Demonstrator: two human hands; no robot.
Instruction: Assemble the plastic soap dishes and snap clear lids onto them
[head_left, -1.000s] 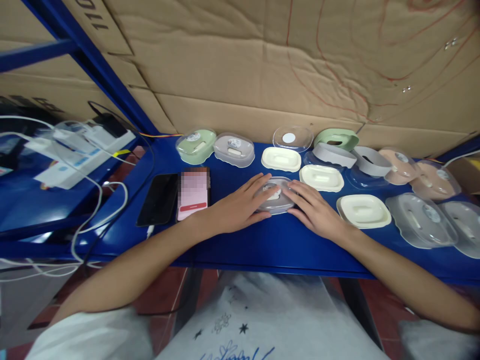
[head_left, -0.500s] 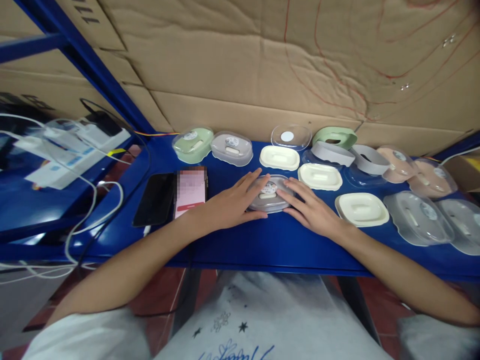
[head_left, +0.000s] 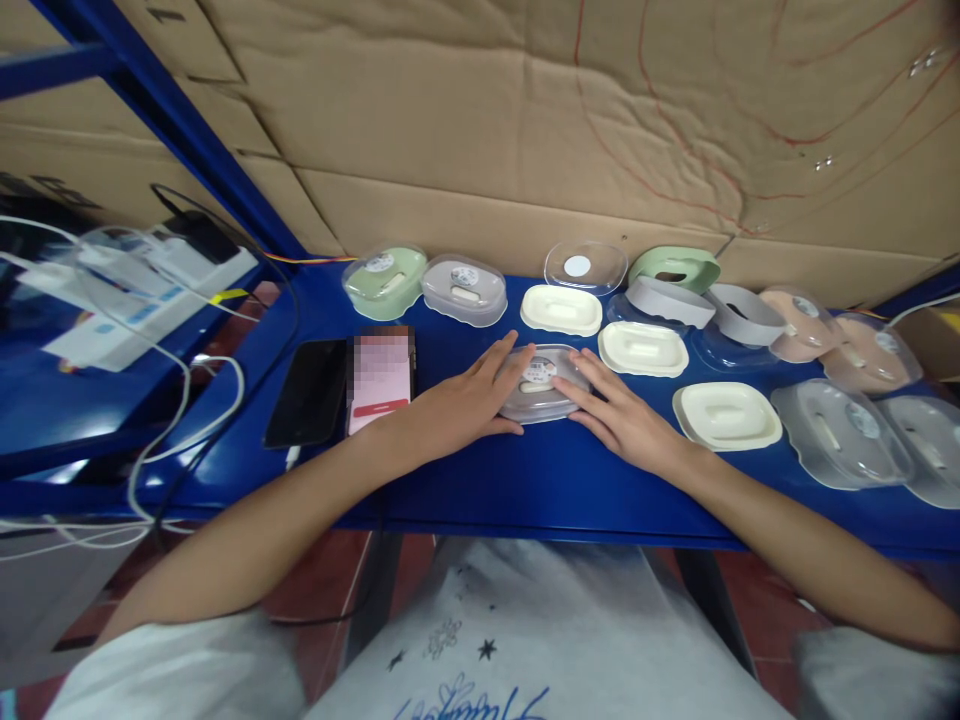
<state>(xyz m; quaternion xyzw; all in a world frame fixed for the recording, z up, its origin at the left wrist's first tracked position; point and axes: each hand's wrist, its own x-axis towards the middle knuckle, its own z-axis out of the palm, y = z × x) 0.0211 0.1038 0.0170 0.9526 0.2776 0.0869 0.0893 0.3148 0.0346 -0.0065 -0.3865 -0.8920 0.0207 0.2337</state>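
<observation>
A grey oval soap box [head_left: 551,405] with a clear lid and a round label lies on the blue shelf in front of me. My left hand [head_left: 480,395] is around its left end, thumb along the near side and fingers across the far side. From the right, my right hand [head_left: 619,415] rests spread fingers on the lid and the right edge. Between them the two hands hold the box flat on the shelf. Just beyond it are cream oval trays [head_left: 561,311], with another cream tray [head_left: 726,416] to the right.
A green lidded box [head_left: 385,283] and a grey lidded box [head_left: 465,291] stand at the back. Several grey, green and peach parts [head_left: 870,352] crowd the right. Left are a lit phone [head_left: 381,382], a dark phone [head_left: 306,393] and a power strip [head_left: 150,305] with cables. Cardboard [head_left: 450,120] walls the back.
The view has shifted slightly. My left thumb has slid a little to the left along the near edge. Both hands stay on the soap box, which keeps its place.
</observation>
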